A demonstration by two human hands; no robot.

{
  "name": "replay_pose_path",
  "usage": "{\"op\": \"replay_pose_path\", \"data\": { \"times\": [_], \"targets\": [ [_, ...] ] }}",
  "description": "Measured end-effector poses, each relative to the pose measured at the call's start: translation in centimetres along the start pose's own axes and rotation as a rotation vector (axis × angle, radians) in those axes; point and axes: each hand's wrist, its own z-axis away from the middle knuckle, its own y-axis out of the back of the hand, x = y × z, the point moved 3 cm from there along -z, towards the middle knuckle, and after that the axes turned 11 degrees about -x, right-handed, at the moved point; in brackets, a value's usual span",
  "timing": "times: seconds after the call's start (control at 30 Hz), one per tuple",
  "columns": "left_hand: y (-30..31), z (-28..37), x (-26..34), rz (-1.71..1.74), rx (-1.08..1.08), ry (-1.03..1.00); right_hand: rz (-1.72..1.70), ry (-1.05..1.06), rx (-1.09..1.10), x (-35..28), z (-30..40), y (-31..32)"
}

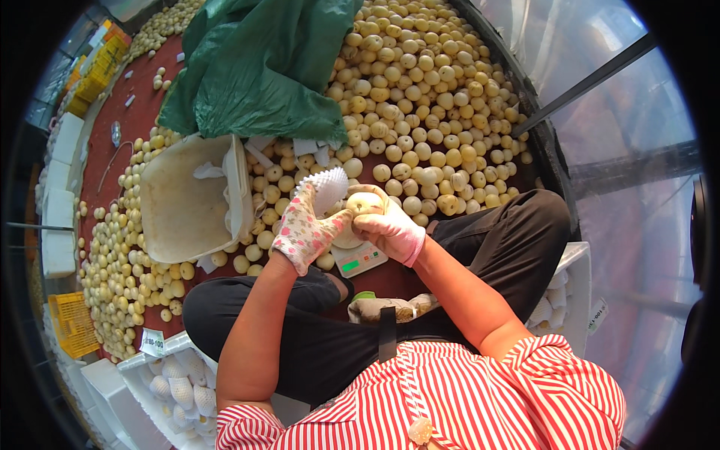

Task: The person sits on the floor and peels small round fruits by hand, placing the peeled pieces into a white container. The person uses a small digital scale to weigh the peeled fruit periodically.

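My left hand (pixel 308 228), in a floral-print glove, holds a white foam net sleeve (pixel 331 185). My right hand (pixel 394 228), in a pale glove with a pink cuff, grips a round, pale yellow pepino melon (pixel 364 203). The two hands are close together, the left thumb by the fruit and the sleeve just to its left. Directly below them, a small digital kitchen scale (pixel 368 260) with a lit green display rests on the dark red ground cover. The hands partly hide its round pan (pixel 347 238).
Loose pepino melons (pixel 427 112) cover the ground ahead and to the left. A white plastic tub (pixel 185 197) holding some white scraps lies left, near a green tarp (pixel 264 73). Foam boxes of sleeved fruit stand beside me, left (pixel 138 388) and right (pixel 579 281). Plastic sheeting (pixel 624 197) borders the right.
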Motion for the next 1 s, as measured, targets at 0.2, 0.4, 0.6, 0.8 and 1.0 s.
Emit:
{"op": "replay_pose_path", "data": {
  "times": [0.2, 0.4, 0.6, 0.8, 1.0],
  "targets": [
    [0.5, -0.6, -0.8, 0.09, -0.012, -0.041, 0.536, 0.121, 0.192, -0.4, -0.5, 0.0],
    [1.0, -0.4, -0.4, 0.123, 0.044, 0.004, 0.322, -0.101, 0.409, 1.2, -0.6, 3.7],
    [1.1, -0.7, -0.3, 0.171, 0.141, 0.051, -0.113, -0.181, 0.771, 5.0, 0.4, 11.3],
    [1.6, -1.4, -1.7, 0.157, 0.165, 0.024, 0.05, 0.016, 0.835, 5.1, -0.4, 15.5],
    [1.6, -3.8, -2.5, 0.222, 0.078, -0.029, 1.021, -0.057, 1.18, 0.0, -2.8, 25.0]
  ]
}}
